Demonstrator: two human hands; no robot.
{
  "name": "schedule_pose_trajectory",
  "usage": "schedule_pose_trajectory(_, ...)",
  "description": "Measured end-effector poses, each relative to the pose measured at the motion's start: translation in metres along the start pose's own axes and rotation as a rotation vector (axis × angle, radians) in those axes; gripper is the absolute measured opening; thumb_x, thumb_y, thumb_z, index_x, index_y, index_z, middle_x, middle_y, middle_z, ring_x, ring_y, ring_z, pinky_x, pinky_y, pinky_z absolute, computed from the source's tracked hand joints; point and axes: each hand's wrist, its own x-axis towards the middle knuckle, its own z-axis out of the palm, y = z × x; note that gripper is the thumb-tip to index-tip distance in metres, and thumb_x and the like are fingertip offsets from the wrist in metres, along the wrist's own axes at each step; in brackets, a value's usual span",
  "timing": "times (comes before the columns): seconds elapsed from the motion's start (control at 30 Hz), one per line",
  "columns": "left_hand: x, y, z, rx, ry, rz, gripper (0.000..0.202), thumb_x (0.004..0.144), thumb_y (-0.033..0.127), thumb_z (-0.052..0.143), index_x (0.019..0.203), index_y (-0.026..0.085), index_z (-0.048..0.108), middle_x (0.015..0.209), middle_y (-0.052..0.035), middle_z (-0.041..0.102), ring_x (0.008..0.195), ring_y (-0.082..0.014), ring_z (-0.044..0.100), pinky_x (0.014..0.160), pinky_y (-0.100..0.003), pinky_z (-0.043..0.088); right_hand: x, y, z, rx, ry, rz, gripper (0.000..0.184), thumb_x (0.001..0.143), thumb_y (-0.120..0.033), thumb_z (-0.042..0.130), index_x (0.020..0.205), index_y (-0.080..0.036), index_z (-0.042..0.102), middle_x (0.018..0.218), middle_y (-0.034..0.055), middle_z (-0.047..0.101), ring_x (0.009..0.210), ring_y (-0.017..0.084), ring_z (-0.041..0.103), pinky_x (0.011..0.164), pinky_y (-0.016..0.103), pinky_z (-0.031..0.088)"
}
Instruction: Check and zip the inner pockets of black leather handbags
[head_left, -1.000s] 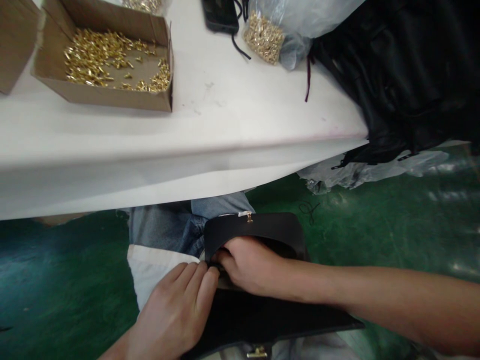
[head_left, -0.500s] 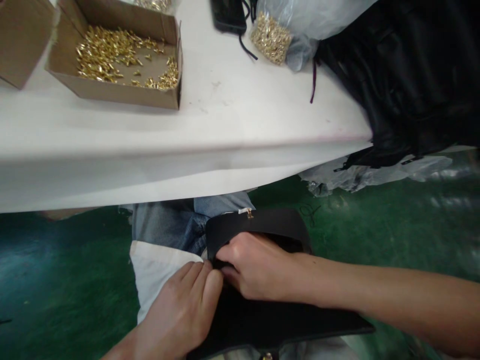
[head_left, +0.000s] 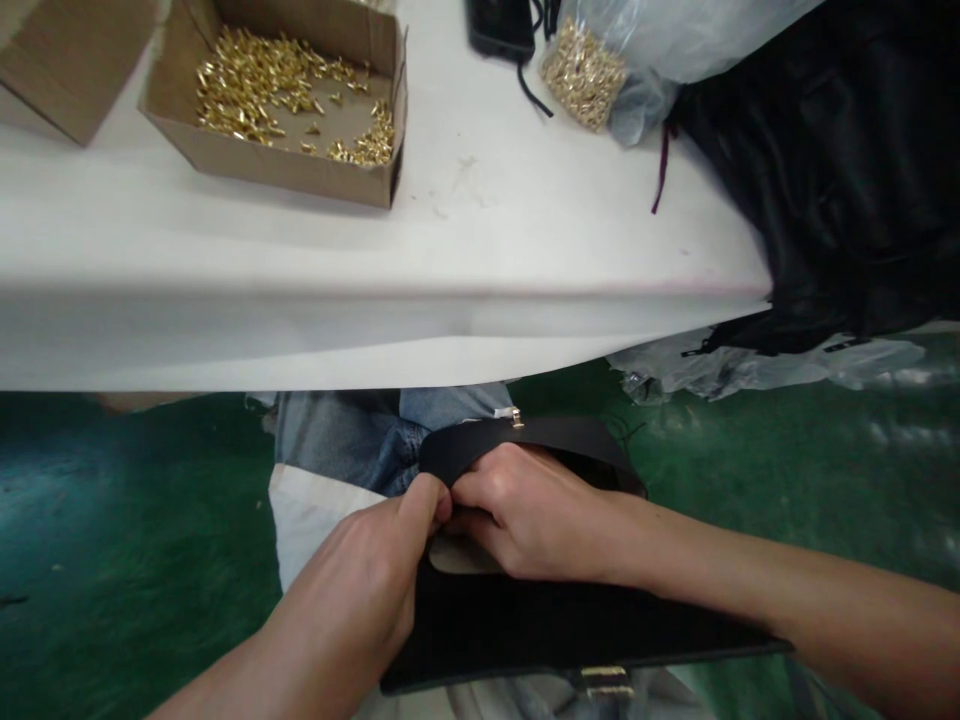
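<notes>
A black leather bag (head_left: pixel 555 630) lies on my lap below the table edge, with a gold clasp (head_left: pixel 516 417) on its curved flap and another gold fitting (head_left: pixel 604 680) at its near edge. My left hand (head_left: pixel 375 575) is closed, its fingers pinching the flap's left edge. My right hand (head_left: pixel 525 510) is closed too, gripping the same spot from the right, so that the fingertips of both hands meet. A pale patch of lining (head_left: pixel 461 557) shows under them.
A white table (head_left: pixel 480 260) fills the upper half. On it stand a cardboard box of gold metal parts (head_left: pixel 289 95), a second box (head_left: pixel 71 55), a clear bag of gold parts (head_left: pixel 585 70), a black phone with cable (head_left: pixel 501 28) and a heap of black bags (head_left: pixel 840 170). The floor is green (head_left: pixel 112 560).
My left hand has risen from lying flat on the bag to pinching the flap's edge beside my right hand. The bag has shifted, showing its near gold fitting.
</notes>
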Motion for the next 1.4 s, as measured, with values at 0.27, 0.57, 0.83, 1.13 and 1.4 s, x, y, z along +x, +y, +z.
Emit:
schedule_pose_trajectory(0.27,-0.001,0.001,-0.007,-0.293,0.093,-0.102,0.018,0.109,0.015,0.044,0.107,0.026,0.058,0.084,0.0031,0.073,0.070,-0.0139,0.073,0.062,-0.022,0.056,-0.001,-0.003,0.017,-0.368,0.035,-0.059,0.016,0.101,-0.023,0.065,0.095,-0.013,0.075,0.082,0.0105,0.076,0.062,0.018,0.057,0.056,0.034,0.029)
schedule_pose_trajectory(0.57,-0.023,-0.020,0.001,-0.268,0.262,-0.124,0.028,0.113,0.021,0.052,0.133,0.030,0.070,0.130,-0.0036,0.079,0.118,-0.0180,0.079,0.105,-0.028,0.066,-0.005,-0.001,0.025,-0.627,0.218,-0.240,0.020,0.108,-0.023,0.056,0.091,-0.020,0.065,0.070,0.0020,0.065,0.058,0.020,0.055,0.053,0.037,0.026)
schedule_pose_trajectory(0.83,-0.021,-0.025,0.012,-0.121,0.297,0.198,0.068,0.093,0.002,0.052,0.158,0.022,0.053,0.153,-0.0113,0.069,0.143,-0.0202,0.067,0.122,-0.032,0.056,-0.005,-0.020,0.023,-0.466,0.402,-0.023,0.014,0.100,-0.014,0.056,0.089,-0.022,0.061,0.080,0.0022,0.066,0.068,0.020,0.057,0.065,0.037,0.035)
schedule_pose_trajectory(1.13,-0.002,-0.049,0.036,-0.227,0.453,0.346,0.050,0.102,-0.003,0.050,0.144,0.020,0.066,0.133,-0.0100,0.081,0.129,-0.0163,0.076,0.116,-0.024,0.059,-0.009,-0.016,0.034,-0.393,0.391,0.130,0.016,0.099,-0.010,0.055,0.091,-0.022,0.063,0.082,0.0024,0.066,0.071,0.020,0.060,0.066,0.036,0.034)
schedule_pose_trajectory(1.4,-0.005,-0.050,0.051,-0.324,0.475,0.196,0.043,0.103,-0.002,0.051,0.135,0.023,0.066,0.140,-0.0115,0.074,0.134,-0.0169,0.070,0.116,-0.027,0.058,-0.012,-0.021,0.041,-0.405,0.403,0.127,0.015,0.095,-0.008,0.058,0.089,-0.021,0.064,0.079,0.0023,0.066,0.069,0.020,0.058,0.067,0.037,0.034)
